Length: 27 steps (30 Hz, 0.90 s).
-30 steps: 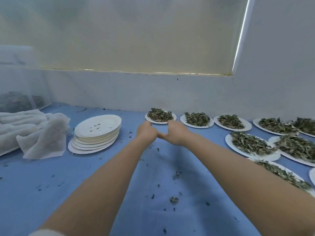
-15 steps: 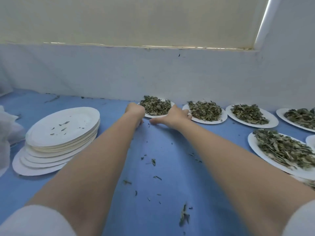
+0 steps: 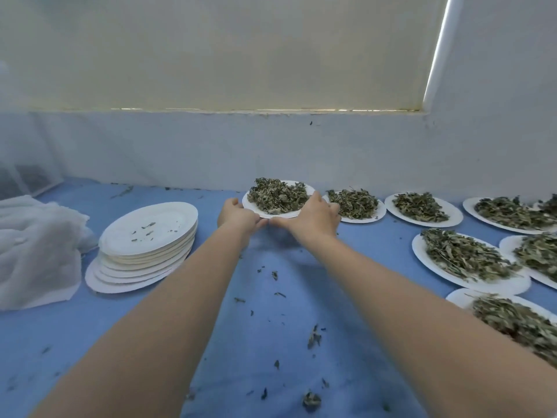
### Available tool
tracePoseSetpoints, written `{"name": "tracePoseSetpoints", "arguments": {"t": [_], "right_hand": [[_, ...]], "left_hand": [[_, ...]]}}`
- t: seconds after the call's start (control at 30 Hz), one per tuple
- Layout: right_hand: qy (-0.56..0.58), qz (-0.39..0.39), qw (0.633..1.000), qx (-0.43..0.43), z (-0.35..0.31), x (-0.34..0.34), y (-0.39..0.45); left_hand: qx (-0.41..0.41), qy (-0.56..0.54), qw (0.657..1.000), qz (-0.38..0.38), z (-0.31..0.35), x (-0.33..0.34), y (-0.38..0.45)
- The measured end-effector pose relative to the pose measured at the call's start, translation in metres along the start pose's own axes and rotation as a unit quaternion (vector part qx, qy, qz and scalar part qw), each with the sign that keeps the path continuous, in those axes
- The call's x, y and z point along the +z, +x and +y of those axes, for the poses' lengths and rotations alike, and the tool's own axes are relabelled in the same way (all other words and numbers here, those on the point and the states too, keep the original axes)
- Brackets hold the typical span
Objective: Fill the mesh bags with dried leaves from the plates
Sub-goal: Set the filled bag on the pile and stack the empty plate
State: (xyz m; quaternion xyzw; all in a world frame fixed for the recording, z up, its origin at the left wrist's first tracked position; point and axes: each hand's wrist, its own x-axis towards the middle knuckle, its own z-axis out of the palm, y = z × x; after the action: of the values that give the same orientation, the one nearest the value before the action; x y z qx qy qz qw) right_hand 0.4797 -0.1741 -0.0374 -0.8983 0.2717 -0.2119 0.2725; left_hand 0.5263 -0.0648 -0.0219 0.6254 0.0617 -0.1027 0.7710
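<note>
While six other leaf plates (image 3: 423,208) wait, left hand (image 3: 236,215) and right hand (image 3: 313,218) grip one plate (image 3: 251,203)

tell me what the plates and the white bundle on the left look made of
Stacked plates: probably paper or pulp, matte white with thin rims. White bundle: a sheer, loosely woven mesh fabric, soft and crumpled, likely the bags.

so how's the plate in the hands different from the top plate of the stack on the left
The held plate carries a heaped pile of dried leaves; the top plate of the stack holds only a few crumbs. The held plate is gripped at its near rim by the left hand and right hand; the stack's top plate is untouched. The held plate is alone; the other caps a pile of plates. Both are white, round and look alike.
</note>
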Motion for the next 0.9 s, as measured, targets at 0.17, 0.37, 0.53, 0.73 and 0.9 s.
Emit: {"name": "tracePoseSetpoints", "arguments": {"t": [0.17,0.37,0.53,0.73,0.9], "right_hand": [[-0.025,0.001,1.0,0.0,-0.002,-0.051,-0.065],[-0.037,-0.011,0.999,0.002,0.016,-0.125,-0.17],[-0.084,-0.029,0.996,-0.013,0.047,-0.17,-0.264],[-0.092,-0.066,0.993,-0.016,0.09,-0.174,-0.34],[-0.107,-0.117,0.987,0.001,0.105,-0.166,-0.351]], "left_hand": [[0.024,-0.02,0.999,-0.021,0.01,-0.016,-0.088],[0.02,-0.014,0.999,-0.027,0.0,-0.039,-0.211],[0.006,0.002,1.0,0.001,-0.029,-0.055,-0.303],[0.04,0.093,0.994,0.028,-0.088,-0.077,-0.359],[0.106,0.346,0.932,0.039,-0.11,-0.086,-0.366]]}}
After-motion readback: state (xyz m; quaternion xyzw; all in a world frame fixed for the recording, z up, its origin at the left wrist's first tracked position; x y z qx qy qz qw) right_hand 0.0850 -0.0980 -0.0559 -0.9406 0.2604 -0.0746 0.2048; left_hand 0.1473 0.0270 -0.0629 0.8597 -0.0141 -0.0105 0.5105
